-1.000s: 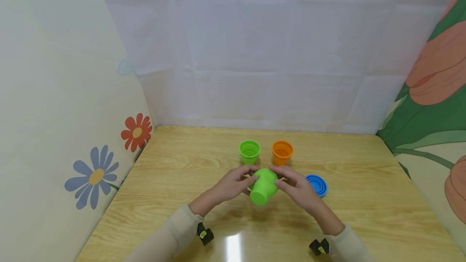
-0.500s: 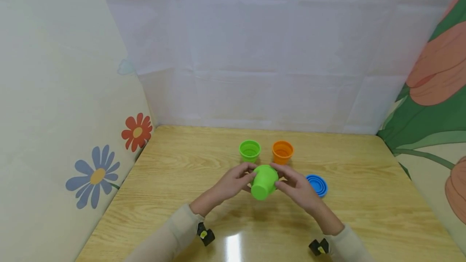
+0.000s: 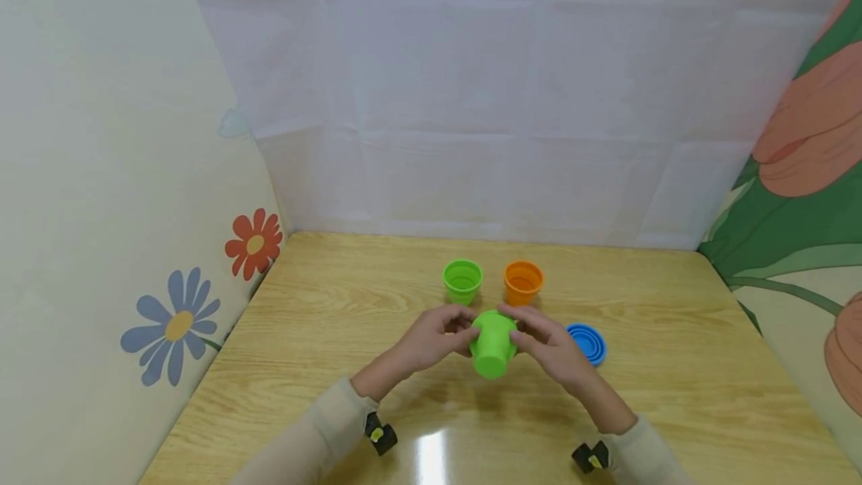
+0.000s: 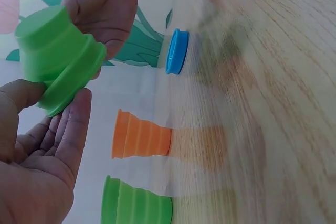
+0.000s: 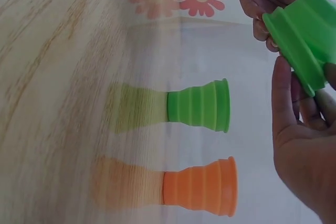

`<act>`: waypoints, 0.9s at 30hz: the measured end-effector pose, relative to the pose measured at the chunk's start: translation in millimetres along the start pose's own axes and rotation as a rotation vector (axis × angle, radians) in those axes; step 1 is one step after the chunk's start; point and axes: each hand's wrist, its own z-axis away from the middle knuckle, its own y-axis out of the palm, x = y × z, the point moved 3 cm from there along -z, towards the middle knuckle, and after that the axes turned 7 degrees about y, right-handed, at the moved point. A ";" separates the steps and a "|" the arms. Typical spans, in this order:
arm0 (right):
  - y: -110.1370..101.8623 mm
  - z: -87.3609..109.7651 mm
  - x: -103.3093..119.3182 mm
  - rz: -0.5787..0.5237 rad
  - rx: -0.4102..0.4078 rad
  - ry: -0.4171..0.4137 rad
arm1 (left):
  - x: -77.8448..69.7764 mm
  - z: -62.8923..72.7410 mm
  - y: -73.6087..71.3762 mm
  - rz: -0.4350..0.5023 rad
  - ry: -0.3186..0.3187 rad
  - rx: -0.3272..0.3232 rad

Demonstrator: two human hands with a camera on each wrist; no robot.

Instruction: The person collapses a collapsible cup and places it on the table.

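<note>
Both hands hold a light green collapsible cup (image 3: 494, 344) above the table, its base tilted toward me and its rim facing away. The left hand (image 3: 431, 337) pinches the rim's left side between thumb and fingers. On the opposite side the right hand (image 3: 554, 348) grips the rim the same way. In the left wrist view the held cup (image 4: 55, 56) looks partly extended, with a fold near its wide rim. Its inside is hidden. Behind the hands stand an upright green cup (image 3: 462, 281) and an upright orange cup (image 3: 523, 282), both extended.
A flattened blue collapsible cup (image 3: 587, 343) lies on the wooden table (image 3: 350, 283), just right of the right hand. White cloth (image 3: 431, 96) hangs along the table's back edge. Flower-patterned panels (image 3: 135, 193) stand at both sides.
The held green cup has tilted slightly up, then back down, and its base has swung a little to the right. Both hands keep their grip with small finger shifts. The other cups have not moved.
</note>
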 end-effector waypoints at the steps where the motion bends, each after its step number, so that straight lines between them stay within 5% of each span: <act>1: 0.3 -0.5 -0.8 0.007 -0.003 0.007 | 0.1 0.0 0.3 -0.017 -0.002 -0.004; 15: 7.9 -5.9 -2.8 0.214 -0.125 0.058 | 1.3 1.0 4.4 -0.187 0.022 -0.081; 27: 9.8 -4.7 -5.3 0.239 -0.164 0.104 | 0.0 -0.8 7.9 -0.268 0.007 -0.128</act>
